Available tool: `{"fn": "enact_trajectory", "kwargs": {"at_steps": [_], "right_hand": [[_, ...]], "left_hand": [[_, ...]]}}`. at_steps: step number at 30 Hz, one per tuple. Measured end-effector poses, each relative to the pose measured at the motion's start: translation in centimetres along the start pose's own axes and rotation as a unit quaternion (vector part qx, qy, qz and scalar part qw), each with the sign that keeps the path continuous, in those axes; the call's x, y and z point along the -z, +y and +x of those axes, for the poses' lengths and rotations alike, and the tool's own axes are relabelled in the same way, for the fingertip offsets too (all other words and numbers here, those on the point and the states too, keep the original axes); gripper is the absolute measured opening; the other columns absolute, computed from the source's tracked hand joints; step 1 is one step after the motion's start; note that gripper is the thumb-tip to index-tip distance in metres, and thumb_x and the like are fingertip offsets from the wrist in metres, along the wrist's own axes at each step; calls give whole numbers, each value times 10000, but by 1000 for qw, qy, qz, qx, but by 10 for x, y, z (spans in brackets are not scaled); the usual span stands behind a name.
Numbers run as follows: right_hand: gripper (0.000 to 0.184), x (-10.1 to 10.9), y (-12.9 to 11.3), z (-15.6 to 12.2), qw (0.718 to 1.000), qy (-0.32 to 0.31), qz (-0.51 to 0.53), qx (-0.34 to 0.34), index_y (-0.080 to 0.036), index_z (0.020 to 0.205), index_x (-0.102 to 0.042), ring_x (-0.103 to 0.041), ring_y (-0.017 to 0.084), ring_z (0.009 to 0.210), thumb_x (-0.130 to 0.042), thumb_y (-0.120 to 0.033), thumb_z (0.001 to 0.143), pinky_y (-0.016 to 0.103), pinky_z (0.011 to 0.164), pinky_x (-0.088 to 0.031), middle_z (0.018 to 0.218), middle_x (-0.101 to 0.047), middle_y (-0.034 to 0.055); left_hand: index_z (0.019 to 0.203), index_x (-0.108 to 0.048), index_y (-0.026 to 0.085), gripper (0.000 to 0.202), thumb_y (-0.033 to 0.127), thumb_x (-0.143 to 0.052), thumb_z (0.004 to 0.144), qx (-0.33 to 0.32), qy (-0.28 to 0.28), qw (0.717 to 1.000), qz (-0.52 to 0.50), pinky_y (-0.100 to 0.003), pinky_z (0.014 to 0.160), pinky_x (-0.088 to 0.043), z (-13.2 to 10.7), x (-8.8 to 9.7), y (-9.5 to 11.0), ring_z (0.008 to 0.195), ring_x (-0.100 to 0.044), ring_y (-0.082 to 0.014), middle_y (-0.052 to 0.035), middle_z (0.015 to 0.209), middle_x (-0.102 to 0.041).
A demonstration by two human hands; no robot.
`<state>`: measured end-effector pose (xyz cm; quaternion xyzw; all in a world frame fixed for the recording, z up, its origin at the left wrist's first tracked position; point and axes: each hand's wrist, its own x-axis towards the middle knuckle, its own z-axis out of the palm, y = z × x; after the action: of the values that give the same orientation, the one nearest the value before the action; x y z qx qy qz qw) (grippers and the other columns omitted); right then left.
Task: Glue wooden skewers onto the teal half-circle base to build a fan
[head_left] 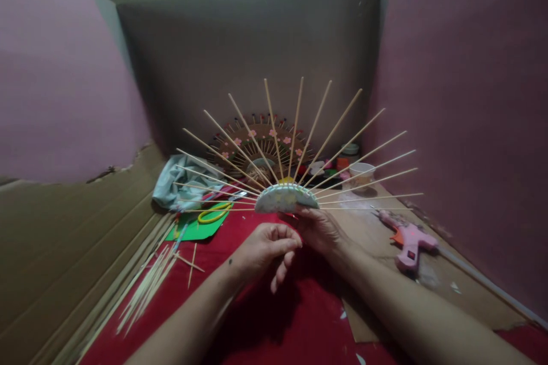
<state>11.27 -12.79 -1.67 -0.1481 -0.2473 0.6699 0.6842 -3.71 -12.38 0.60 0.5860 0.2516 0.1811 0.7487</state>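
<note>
A pale half-disc with thin wooden sticks (286,198) rises in front of me, its sticks fanning out from the curved rim to both sides and upward. My right hand (319,229) grips the half-disc's flat lower edge from the right. Just below and to the left, my left hand (270,248) is apart from the half-disc, its thumb and forefinger pinched together and the other fingers curled. Whatever may be in that pinch is too small to make out.
Loose wooden sticks (148,285) lie left on the red cloth (257,325), near yellow-handled scissors (214,214) and a green sheet (201,229). A pink glue gun (413,239) rests on cardboard (363,313) at right. Behind stand a flower-decorated fan piece (269,132) and white cup (362,175).
</note>
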Motion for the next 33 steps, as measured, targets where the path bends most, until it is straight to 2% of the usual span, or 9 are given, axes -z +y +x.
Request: {"fn": "enact_trajectory", "kwargs": {"at_steps": [3, 6, 8, 10, 13, 17, 24, 30, 33], "right_hand": [[172, 0, 0, 0, 1000, 10, -7, 0, -161, 658, -651, -659, 178, 765, -754, -92, 540, 344, 808, -531, 727, -715, 11], [205, 1, -1, 1, 1000, 16, -5, 6, -158, 744, -677, -662, 171, 773, -770, -110, 568, 334, 777, -547, 772, -724, 8], [220, 0, -3, 1, 1000, 21, -4, 9, -160, 792, -680, -666, 165, 766, -778, -133, 597, 326, 761, -555, 795, -726, 7], [221, 0, -4, 1, 1000, 23, -6, 6, -146, 800, -678, -664, 161, 723, -789, -170, 610, 305, 720, -560, 784, -723, 20], [245, -2, -4, 0, 1000, 19, -6, 6, -134, 818, -677, -656, 158, 703, -794, -187, 610, 285, 688, -551, 783, -716, 32], [240, -4, -2, -1, 1000, -8, -23, 20, -167, 843, -682, -644, 173, 821, -775, -165, 621, 298, 729, -519, 866, -719, 21], [287, 0, -1, 1, 996, 18, -78, 36, -135, 826, -705, -628, 155, 670, -802, -297, 610, 252, 557, -477, 772, -717, 38], [310, 1, 3, 4, 995, 49, -79, 24, -154, 781, -690, -631, 144, 542, -811, -359, 582, 236, 503, -478, 630, -695, 13], [327, -2, 2, 1, 995, 50, -81, 13, -148, 809, -682, -633, 155, 530, -781, -396, 621, 250, 514, -485, 625, -694, 29]], "left_hand": [[722, -522, 174, 263, 377, -686, 752, -6, 38, 999, 32, -159, 249, -322, 2, 1, -5, 257, -403, -72, 69, 416, -492], [586, -435, 182, 400, 465, -638, 784, -36, 59, 996, 47, -154, 269, -281, 5, 4, -10, 260, -386, -67, 71, 355, -408], [609, -471, 170, 390, 476, -625, 794, -34, 55, 996, 57, -169, 297, -320, 7, 7, -12, 291, -431, -76, 36, 405, -485], [777, -558, 152, 295, 423, -673, 769, -21, 66, 996, 53, -176, 306, -338, 10, 8, -12, 317, -458, -79, 8, 517, -580], [962, -566, 160, 392, 362, -763, 690, -76, 139, 986, -48, -170, 293, -316, 13, 8, -8, 358, -459, -61, 25, 653, -602], [845, -584, 138, 385, 287, -839, 598, -153, 207, 941, -220, -183, 390, -405, 15, 9, 1, 497, -529, -76, 23, 678, -597], [813, -605, 142, 168, 111, -727, 703, -175, 258, 902, -297, -189, 420, -418, 19, 21, 6, 469, -537, -70, 24, 654, -619], [940, -637, 114, 315, 282, -741, 695, -213, 219, 927, -218, -220, 424, -464, 17, 21, 8, 513, -575, -103, -40, 801, -688], [935, -637, 99, 326, 314, -712, 702, -211, 233, 931, -188, -223, 383, -447, 14, 17, 10, 462, -555, -105, -40, 742, -678]]}}
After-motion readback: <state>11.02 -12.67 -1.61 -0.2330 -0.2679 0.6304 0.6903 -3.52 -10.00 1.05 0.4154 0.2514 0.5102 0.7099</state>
